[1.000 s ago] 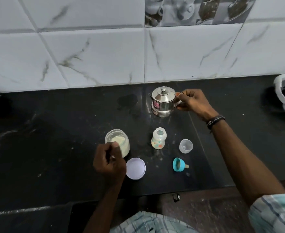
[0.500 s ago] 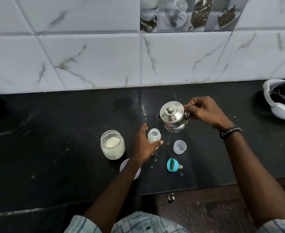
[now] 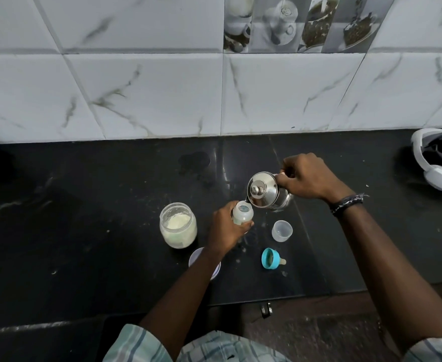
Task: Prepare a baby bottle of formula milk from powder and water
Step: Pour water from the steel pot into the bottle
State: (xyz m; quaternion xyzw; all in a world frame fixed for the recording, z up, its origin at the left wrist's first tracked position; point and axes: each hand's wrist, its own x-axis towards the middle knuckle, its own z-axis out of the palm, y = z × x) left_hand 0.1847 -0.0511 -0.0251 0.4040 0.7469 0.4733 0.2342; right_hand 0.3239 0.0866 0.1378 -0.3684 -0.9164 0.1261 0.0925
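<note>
Right now, from the head camera, your left hand (image 3: 225,228) is wrapped around the open baby bottle (image 3: 242,212), holding it upright on the black counter (image 3: 84,218), while your right hand (image 3: 306,177) is closed on the handle of the steel pot (image 3: 265,190), tipped with its spout at the bottle's mouth. Just left of the bottle stands the open powder jar (image 3: 178,225), its lid (image 3: 196,258) partly under your left forearm, and to the right sit a small clear cup (image 3: 282,230) and the teal nipple ring (image 3: 270,258).
</note>
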